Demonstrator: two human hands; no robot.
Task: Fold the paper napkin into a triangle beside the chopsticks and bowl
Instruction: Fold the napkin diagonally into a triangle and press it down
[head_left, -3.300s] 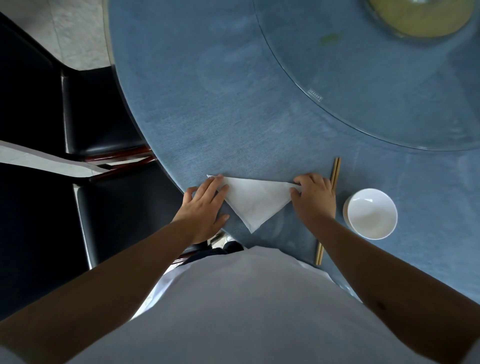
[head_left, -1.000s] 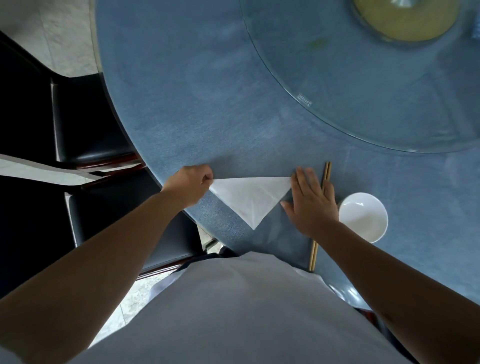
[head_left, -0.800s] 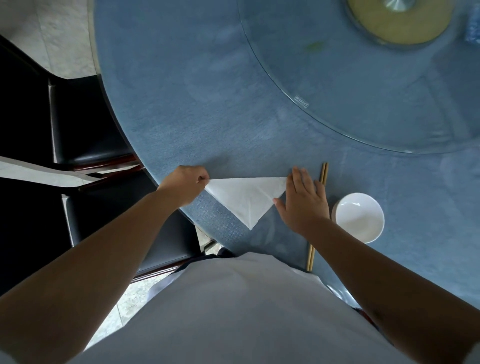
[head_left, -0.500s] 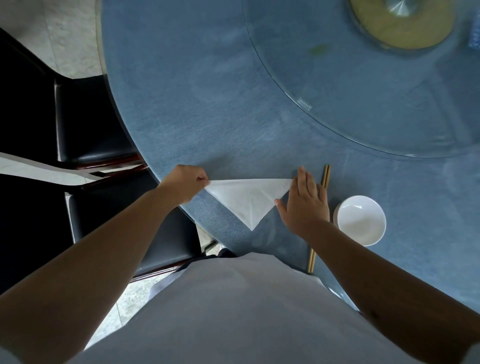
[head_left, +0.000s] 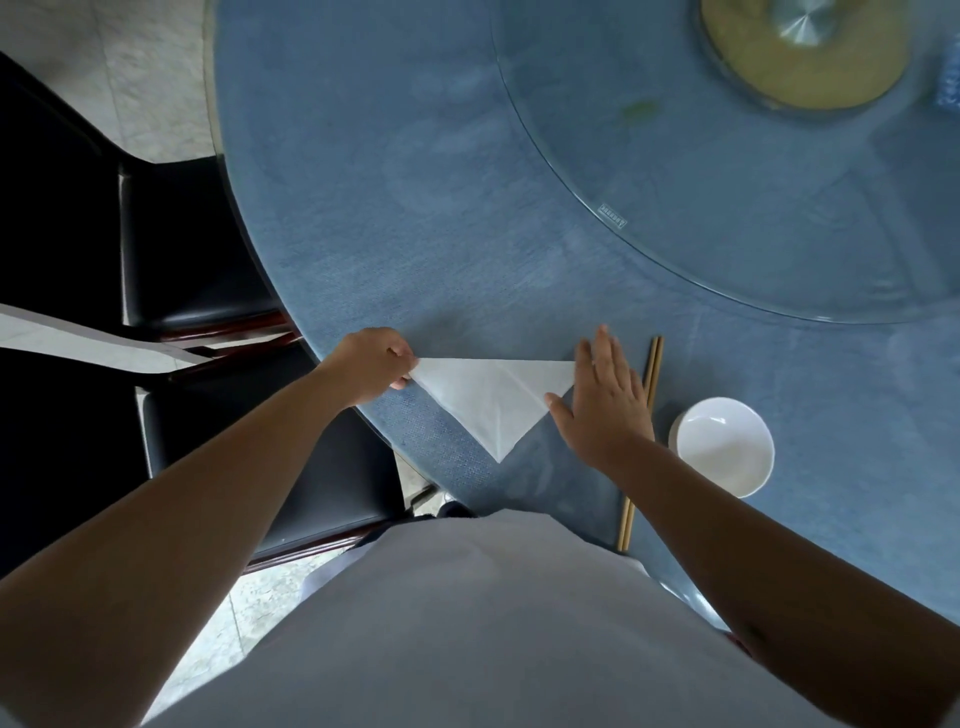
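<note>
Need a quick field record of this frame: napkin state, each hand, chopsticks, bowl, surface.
napkin: white, folded to a triangle, flat, point toward the person
left hand: pinching the napkin's left corner
right hand: open, flat, at the napkin's right corner
chopsticks: pair, right of the napkin, partly under the right hand and forearm
bowl: white, empty, upright, right of the chopsticks
table: round, blue cloth, glass turntable on top

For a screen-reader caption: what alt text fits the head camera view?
A left hand pinches one corner of a white triangular paper napkin on a blue round table; the open right hand covers the opposite corner, beside wooden chopsticks and a white bowl.
</note>
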